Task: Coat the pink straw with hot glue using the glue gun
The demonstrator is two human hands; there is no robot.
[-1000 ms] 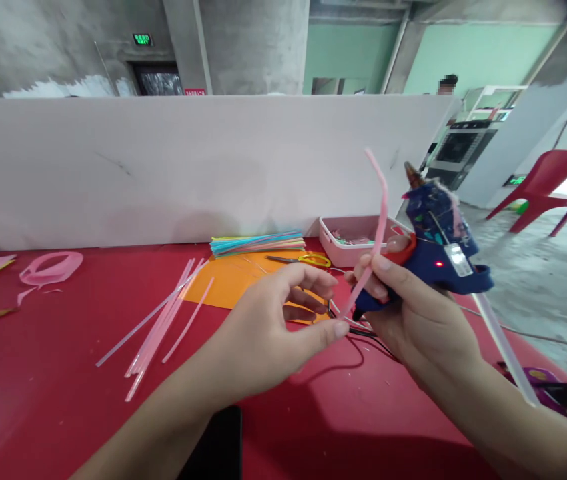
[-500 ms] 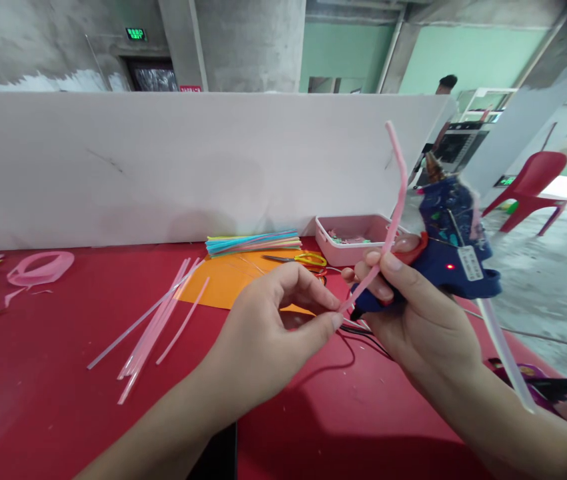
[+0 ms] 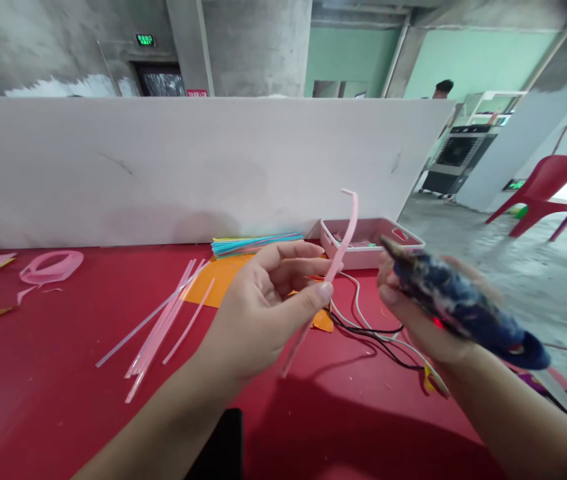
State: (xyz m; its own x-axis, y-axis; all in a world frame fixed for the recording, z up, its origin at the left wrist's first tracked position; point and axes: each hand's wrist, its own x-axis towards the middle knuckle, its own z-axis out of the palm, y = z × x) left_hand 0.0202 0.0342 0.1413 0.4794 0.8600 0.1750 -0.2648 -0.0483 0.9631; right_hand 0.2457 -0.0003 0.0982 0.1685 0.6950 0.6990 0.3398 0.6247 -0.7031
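Note:
Between thumb and fingers, my left hand (image 3: 263,313) pinches a pink plastic strip (image 3: 347,239) with a bent upper end; its lower part hangs below the thumb. My right hand (image 3: 426,320) is wrapped round a blue glue gun (image 3: 456,293), blurred by motion. The gun's dark nozzle points up and left toward the strip, apart from it. A red light glows on the gun's side, and a clear glue stick (image 3: 558,393) sticks out of its rear. The gun hides most of my right fingers.
Pink strips (image 3: 156,333) lie on the red table (image 3: 63,427) at left. Blue and yellow strips (image 3: 258,245) rest on orange paper (image 3: 221,273). Behind are a pink basket (image 3: 373,257) and a white partition (image 3: 188,167). Cables (image 3: 363,330) run across the table; a pink ring (image 3: 51,267) lies left.
My right hand has let go of the pink strip and moved away, tilting the glue gun so its nozzle points left. The left hand now holds the strip alone, nearer its middle.

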